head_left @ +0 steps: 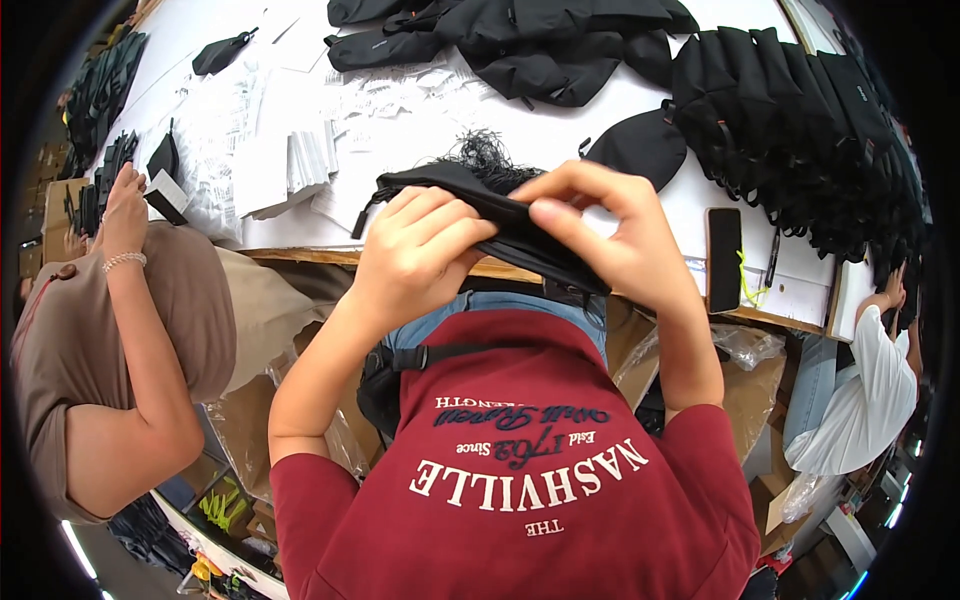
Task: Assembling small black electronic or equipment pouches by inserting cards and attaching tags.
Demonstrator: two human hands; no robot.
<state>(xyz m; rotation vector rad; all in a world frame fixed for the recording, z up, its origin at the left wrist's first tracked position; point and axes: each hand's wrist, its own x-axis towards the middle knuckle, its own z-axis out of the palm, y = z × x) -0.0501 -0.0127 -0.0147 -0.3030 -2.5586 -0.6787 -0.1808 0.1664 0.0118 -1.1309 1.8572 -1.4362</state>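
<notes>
Between my hands, at the table's front edge, is a small black zippered pouch (437,178) with a dangling zipper pull at its left end. My left hand (415,245) has its fingers curled over the near side of the pouch and grips it. Thumb and fingers of my right hand (610,225) pinch the pouch's upper edge at its right part. The inside of the pouch is hidden from here. Just beyond it lies a tangle of thin black strings (482,152). A flat, rounded black pouch (635,150) rests behind my right hand.
Black bags (540,50) are heaped at the back, with a dense row of black pouches (780,120) at right. A phone (724,260) lies near the front edge. Paper slips (400,100) and a paper stack (310,160) cover the left. Co-workers' hands (125,215) show at both sides.
</notes>
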